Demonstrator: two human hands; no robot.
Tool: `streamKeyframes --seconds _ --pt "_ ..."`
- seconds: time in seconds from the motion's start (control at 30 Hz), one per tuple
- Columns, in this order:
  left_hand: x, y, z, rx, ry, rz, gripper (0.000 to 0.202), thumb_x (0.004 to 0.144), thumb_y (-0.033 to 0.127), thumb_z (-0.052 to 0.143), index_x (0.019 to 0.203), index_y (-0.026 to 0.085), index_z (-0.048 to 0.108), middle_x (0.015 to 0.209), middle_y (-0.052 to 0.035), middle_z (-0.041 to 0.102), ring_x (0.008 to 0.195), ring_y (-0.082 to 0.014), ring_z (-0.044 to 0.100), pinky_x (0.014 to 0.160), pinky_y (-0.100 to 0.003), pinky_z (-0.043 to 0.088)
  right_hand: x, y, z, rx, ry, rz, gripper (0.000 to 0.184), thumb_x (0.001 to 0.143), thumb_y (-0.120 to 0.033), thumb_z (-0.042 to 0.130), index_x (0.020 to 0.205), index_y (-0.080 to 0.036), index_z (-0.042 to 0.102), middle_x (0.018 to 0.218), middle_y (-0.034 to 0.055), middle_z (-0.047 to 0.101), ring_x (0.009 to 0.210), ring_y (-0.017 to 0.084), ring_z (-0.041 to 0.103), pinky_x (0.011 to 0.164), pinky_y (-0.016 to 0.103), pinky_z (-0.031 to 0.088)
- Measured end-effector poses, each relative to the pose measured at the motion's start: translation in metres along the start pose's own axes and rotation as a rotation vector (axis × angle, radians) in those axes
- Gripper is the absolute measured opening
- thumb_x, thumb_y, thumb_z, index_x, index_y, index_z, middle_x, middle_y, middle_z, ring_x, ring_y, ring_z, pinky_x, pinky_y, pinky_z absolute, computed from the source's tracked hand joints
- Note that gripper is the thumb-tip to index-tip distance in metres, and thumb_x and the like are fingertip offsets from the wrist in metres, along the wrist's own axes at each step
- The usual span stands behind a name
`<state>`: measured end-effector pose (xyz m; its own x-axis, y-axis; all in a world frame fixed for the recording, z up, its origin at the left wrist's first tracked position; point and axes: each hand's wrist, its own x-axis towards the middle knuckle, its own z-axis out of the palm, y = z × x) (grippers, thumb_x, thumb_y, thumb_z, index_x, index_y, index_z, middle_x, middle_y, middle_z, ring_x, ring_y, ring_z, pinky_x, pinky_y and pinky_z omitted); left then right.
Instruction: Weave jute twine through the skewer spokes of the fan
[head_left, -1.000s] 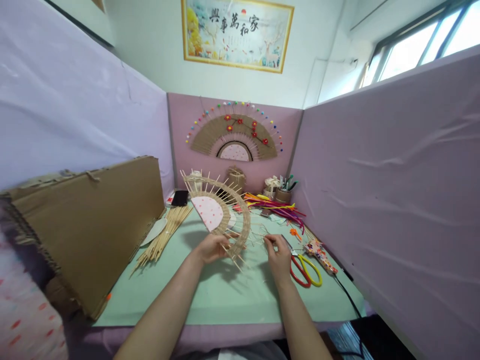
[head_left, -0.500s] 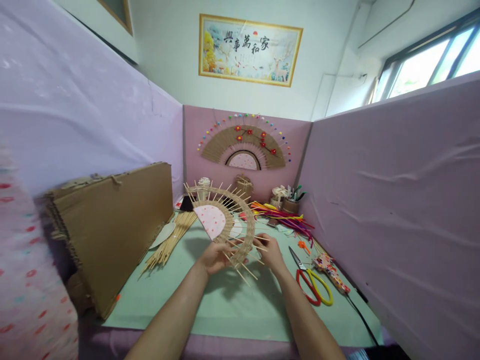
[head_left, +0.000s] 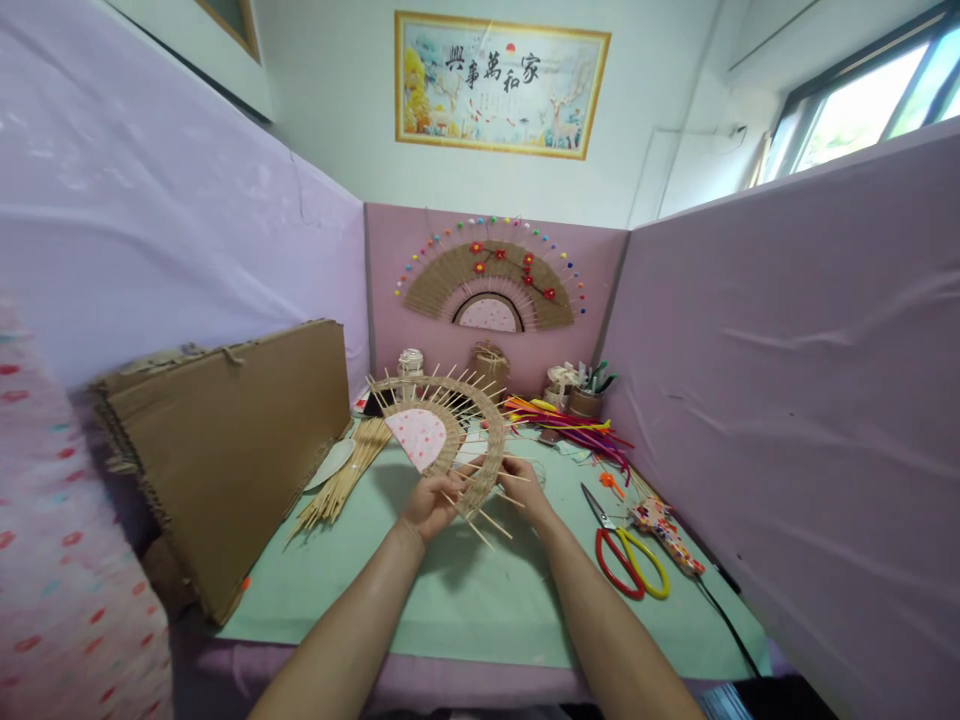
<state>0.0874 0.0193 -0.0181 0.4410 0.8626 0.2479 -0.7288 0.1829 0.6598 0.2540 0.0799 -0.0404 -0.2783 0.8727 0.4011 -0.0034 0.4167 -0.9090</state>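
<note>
A half-made fan [head_left: 442, 425] of bamboo skewers, woven twine bands and a pink dotted centre is held up above the green table [head_left: 465, 590]. My left hand [head_left: 429, 503] grips its lower edge from the left, fingers closed on the skewers. My right hand [head_left: 520, 486] pinches the woven rim on the right side; what lies between its fingertips is too small to make out. A finished fan [head_left: 491, 285] with red flowers hangs on the pink back panel.
A stack of cardboard sheets [head_left: 225, 440] leans at the left. Loose skewers [head_left: 341, 480] lie beside it. Red and yellow scissors [head_left: 626, 555], a patterned glue gun [head_left: 664, 528] with its cord, coloured pipe cleaners [head_left: 570, 420] and twine pots [head_left: 577, 390] sit at the right and back.
My right hand has come in from the table near the scissors to the fan's right rim. The fan has tilted slightly, and the view has shifted.
</note>
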Motion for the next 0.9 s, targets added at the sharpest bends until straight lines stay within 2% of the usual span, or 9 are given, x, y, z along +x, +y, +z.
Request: streamKeyframes --seconds 0.1,0.2,0.27,0.37,0.5,0.63,0.8,0.9 --pt "-0.001 -0.002 0.005 0.002 0.039 0.020 0.060 0.057 -0.001 0.048 0.114 0.013 0.062 0.108 -0.0124 0.068 0.095 -0.0247 0.065 0.088 -0.038 0.046 -0.004 0.001 -0.002 -0.087 -0.052 -0.037 0.026 0.072 -0.033 0.053 0.081 -0.016 0.070 0.072 0.0038 0.064 0.067 0.016 0.053 0.066 0.029 0.043" --pt "-0.005 0.002 0.006 0.002 0.036 0.040 0.062 0.057 0.000 0.049 0.117 0.013 0.061 0.102 -0.0103 0.069 0.086 -0.0211 0.066 0.082 -0.032 0.049 -0.003 0.002 -0.012 -0.290 0.046 -0.069 0.024 0.074 -0.034 0.052 0.076 -0.016 0.068 0.072 0.0040 0.064 0.069 0.016 0.054 0.068 0.028 0.043" --pt "-0.009 0.008 0.005 -0.004 0.012 0.044 0.062 0.058 0.001 0.049 0.117 0.014 0.060 0.104 -0.0097 0.069 0.089 -0.0203 0.066 0.080 -0.030 0.049 0.002 0.002 -0.024 -0.443 0.121 -0.069 0.025 0.076 -0.035 0.050 0.075 -0.015 0.066 0.073 0.0044 0.064 0.069 0.017 0.054 0.068 0.028 0.043" --pt "-0.015 0.016 0.003 -0.014 -0.030 0.022 0.065 0.057 0.003 0.049 0.121 0.013 0.057 0.109 -0.0101 0.067 0.097 -0.0204 0.064 0.083 -0.029 0.048 0.018 -0.002 -0.049 -0.696 0.159 -0.001 0.022 0.078 -0.029 0.048 0.076 -0.016 0.066 0.072 0.0045 0.064 0.068 0.016 0.056 0.066 0.026 0.042" --pt "-0.022 0.021 0.004 0.012 -0.057 0.009 0.071 0.058 0.003 0.048 0.128 0.014 0.052 0.115 -0.0092 0.065 0.107 -0.0215 0.059 0.086 -0.029 0.047 0.049 -0.015 -0.092 -1.072 0.202 0.092 0.020 0.078 -0.022 0.049 0.080 -0.016 0.067 0.084 0.0078 0.066 0.079 0.018 0.059 0.071 0.025 0.041" --pt "-0.029 0.022 0.009 0.049 -0.082 0.000 0.072 0.057 0.003 0.049 0.128 0.015 0.053 0.113 -0.0090 0.066 0.103 -0.0220 0.061 0.084 -0.029 0.047 0.066 -0.025 -0.137 -1.355 0.194 0.200 0.022 0.080 -0.024 0.051 0.094 -0.016 0.066 0.099 0.0118 0.064 0.091 0.020 0.060 0.075 0.025 0.042" --pt "-0.051 0.022 0.014 0.093 -0.060 0.017 0.082 0.056 0.001 0.050 0.136 0.023 0.044 0.118 -0.0070 0.064 0.102 -0.0204 0.062 0.085 -0.030 0.047 0.060 -0.024 -0.183 -1.424 0.171 0.368 0.028 0.080 -0.033 0.055 0.101 -0.016 0.063 0.104 0.0150 0.063 0.095 0.024 0.061 0.075 0.028 0.044" --pt "-0.074 0.022 0.014 0.102 -0.058 -0.025 0.085 0.055 0.002 0.052 0.137 0.024 0.042 0.116 -0.0078 0.065 0.097 -0.0203 0.063 0.080 -0.029 0.048 0.055 -0.022 -0.200 -1.385 0.275 0.463 0.027 0.083 -0.030 0.051 0.103 -0.016 0.062 0.102 0.0146 0.064 0.095 0.024 0.061 0.075 0.030 0.044"
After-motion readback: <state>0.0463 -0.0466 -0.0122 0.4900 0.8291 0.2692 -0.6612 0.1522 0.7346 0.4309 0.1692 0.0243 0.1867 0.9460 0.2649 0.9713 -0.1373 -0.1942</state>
